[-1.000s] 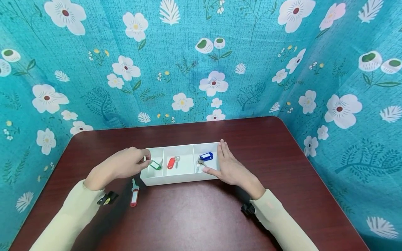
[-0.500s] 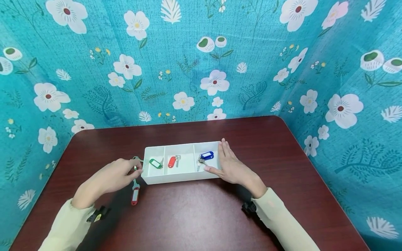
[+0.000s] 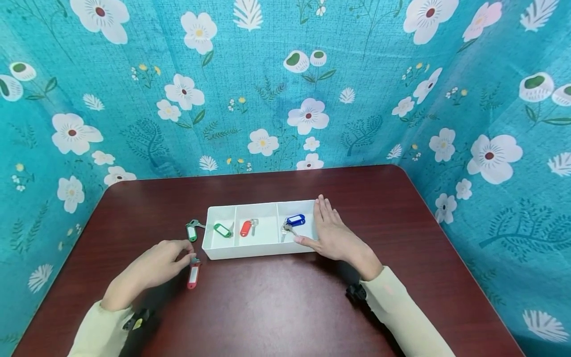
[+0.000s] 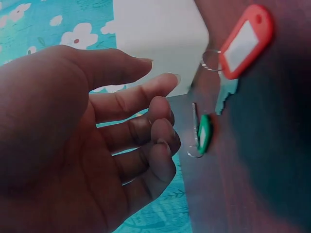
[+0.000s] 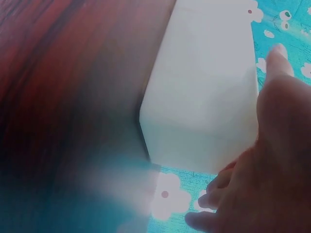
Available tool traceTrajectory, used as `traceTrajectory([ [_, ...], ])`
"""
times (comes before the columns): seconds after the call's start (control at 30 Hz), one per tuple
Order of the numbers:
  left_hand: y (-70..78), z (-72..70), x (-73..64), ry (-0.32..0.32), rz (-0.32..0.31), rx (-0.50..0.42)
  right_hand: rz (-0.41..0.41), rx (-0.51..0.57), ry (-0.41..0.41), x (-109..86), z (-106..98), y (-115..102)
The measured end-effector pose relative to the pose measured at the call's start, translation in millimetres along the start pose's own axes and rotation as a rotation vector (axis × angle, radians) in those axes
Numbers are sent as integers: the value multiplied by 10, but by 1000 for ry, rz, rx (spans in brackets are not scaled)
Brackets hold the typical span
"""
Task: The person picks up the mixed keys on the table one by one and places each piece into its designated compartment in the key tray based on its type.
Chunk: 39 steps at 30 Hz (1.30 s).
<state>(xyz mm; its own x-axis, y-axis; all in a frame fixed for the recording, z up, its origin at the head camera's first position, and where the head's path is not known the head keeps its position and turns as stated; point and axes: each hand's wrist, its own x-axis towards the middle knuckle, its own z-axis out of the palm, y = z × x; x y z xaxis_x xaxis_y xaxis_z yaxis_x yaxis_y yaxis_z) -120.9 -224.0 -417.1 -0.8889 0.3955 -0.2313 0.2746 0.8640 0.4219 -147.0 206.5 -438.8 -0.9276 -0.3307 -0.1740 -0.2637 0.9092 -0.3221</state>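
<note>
My left hand (image 3: 156,265) hovers at the key with the red tag (image 3: 193,276), which lies on the table left of the tray. In the left wrist view its fingers are loosely bent with nothing between them, beside the red tag (image 4: 245,46) and a green-tagged key (image 4: 204,135). That green-tagged key (image 3: 192,233) lies by the tray's left end. My right hand (image 3: 336,238) rests along the right end of the white three-compartment tray (image 3: 254,251), fingers straight and thumb over the front rim. The right wrist view shows this hand (image 5: 277,131) against the tray's wall (image 5: 194,141).
Inside the tray are a green-tagged key (image 3: 222,230) at left, a red-tagged key (image 3: 246,228) in the middle and blue-tagged keys (image 3: 296,220) at right. A flowered teal cloth (image 3: 267,99) hangs behind the dark red table (image 3: 285,307).
My left hand has moved from above the tray's left compartment, left and nearer, to the red-tagged key. The green-tagged key on the table has come into full view. My right hand stays at the tray.
</note>
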Motion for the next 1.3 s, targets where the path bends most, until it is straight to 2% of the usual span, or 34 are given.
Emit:
traceTrajectory([
  [0.23, -27, 72, -40, 1, -6, 7, 7, -11, 16, 11, 15, 15],
  [0.47, -38, 121, -74, 71, 30, 45, 22, -8, 21, 28, 42, 3],
  [0.67, -22, 145, -147, 126, 55, 127, 32, 10, 5, 20, 39, -10],
  [0.83, -8, 175, -205, 147, 42, 153, 28, 29, 4, 11, 28, -22],
  [1.03, -30, 215, -219, 162, 23, 173, 22, 29, 8, 13, 37, -16],
  [1.3, -53, 245, -191, 191, 58, 204, 24, -24, 34, 5, 37, -26],
])
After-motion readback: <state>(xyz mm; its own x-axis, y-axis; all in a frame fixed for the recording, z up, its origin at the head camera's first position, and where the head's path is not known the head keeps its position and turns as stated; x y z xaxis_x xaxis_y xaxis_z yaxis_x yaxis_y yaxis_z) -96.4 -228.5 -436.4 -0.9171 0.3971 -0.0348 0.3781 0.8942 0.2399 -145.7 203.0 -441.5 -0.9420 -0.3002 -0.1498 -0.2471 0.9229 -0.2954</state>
